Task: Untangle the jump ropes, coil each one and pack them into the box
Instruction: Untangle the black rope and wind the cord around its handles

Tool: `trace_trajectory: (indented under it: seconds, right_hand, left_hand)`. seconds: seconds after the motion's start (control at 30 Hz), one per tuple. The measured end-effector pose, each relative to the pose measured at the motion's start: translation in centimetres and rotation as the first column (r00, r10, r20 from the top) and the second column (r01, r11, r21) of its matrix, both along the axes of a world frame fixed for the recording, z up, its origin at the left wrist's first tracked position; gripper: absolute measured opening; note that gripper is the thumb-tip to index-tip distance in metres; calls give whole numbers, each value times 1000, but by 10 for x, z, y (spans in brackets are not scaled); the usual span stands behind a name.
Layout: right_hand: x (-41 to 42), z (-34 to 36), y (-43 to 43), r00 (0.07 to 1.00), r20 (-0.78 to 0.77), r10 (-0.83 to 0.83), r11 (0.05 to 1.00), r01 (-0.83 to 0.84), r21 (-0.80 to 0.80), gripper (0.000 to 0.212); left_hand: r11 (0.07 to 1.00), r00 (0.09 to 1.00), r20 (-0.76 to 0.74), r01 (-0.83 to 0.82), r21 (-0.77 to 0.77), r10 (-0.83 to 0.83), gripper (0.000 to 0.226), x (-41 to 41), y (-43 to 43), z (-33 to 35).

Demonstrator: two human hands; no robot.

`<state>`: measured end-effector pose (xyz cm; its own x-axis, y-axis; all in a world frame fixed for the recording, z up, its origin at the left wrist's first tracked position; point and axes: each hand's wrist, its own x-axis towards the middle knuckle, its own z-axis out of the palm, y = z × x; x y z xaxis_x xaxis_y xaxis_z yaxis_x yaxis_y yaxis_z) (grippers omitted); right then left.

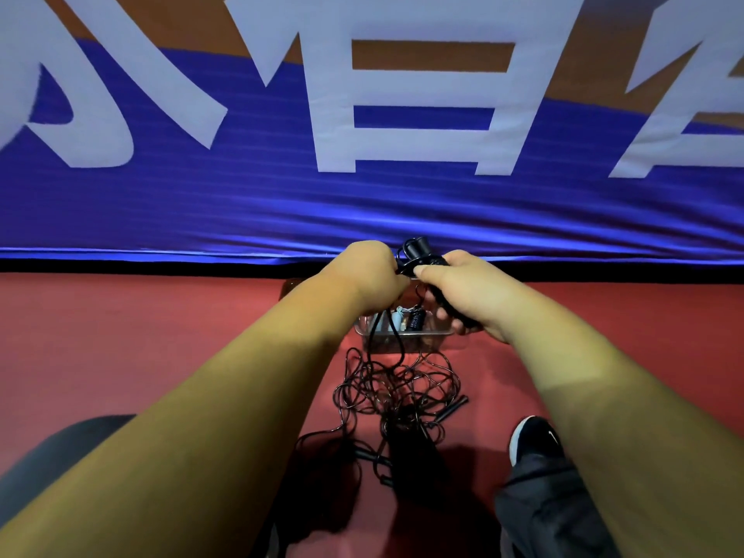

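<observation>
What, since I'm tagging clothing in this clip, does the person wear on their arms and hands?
Nothing shows. The left arm and right arm are bare, no sleeve in view. The left hand and right hand wear no gloves; no watch, bracelet or ring is visible.

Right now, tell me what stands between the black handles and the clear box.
Nothing visible: left hand and right hand hold the black rope handles above the clear plastic box. Their cord runs down into the tangled black ropes.

Head cam, looks fwd-down over arms, close; floor (120, 336) below.
</observation>
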<state>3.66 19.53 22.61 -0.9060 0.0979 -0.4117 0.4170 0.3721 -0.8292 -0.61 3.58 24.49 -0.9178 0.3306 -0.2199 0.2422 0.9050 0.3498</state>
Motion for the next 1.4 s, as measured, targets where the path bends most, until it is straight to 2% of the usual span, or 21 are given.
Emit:
trace_trajectory:
  seconds: [0.13, 0.27, 0.4, 0.5, 0.63, 0.77, 0.9, 1.0, 1.17, 1.23, 1.33, 1.4]
  right_hand:
    - [1, 8, -6, 998, 13, -53, 996, 54, -77, 16]
    - [4, 15, -9, 995, 13, -96, 980, 97, -176, 23]
    - [0, 15, -4, 982, 28, -186, 958, 188, -218, 58]
    - [-2, 12, -1, 979, 43, -199, 954, 204, -220, 62]
    - [-1, 13, 0, 983, -3, -185, 959, 180, -219, 44]
    - [0, 14, -4, 987, -21, -162, 959, 152, -238, 36]
    - [4, 16, -8, 996, -47, -70, 972, 58, -230, 44]
    - [7, 17, -8, 998, -60, 3, 961, -20, -278, 38]
    - [12, 20, -4, 991, -29, 133, 932, -135, -336, 39]
    - [15, 23, -2, 972, 27, 233, 909, -208, -361, 44]
    - [20, 28, 2, 891, 144, 430, 849, -345, -399, 46]
    - [24, 34, 3, 806, 226, 548, 807, -438, -395, 48]
  left_hand:
    - [998, 998, -31, -52, 33, 53, 38, 1, 2, -6]
    - [985, 998, -16, -52, 163, 55, 27, 2, 2, -1]
    - [874, 972, 233, -112, 472, -2, 34, -1, -9, 4]
    - [819, 936, 338, -114, 562, -102, 25, -3, -21, 10]
    - [850, 915, 366, -49, 524, -173, 12, 0, -32, 16]
    - [936, 958, 241, 64, 347, -155, 14, -4, -36, 12]
    - [971, 971, 196, 92, 220, -136, 27, -7, -37, 3]
    - [979, 973, 210, 51, 199, -94, 30, -9, -39, -5]
    - [955, 965, 250, -2, 296, -76, 17, -12, -40, -15]
    - [948, 974, 214, 4, 320, -77, 13, -12, -40, -15]
    - [919, 972, 149, 115, 378, -183, 24, -12, -42, -13]
    - [862, 945, 224, 99, 497, -238, 26, -8, -41, -6]
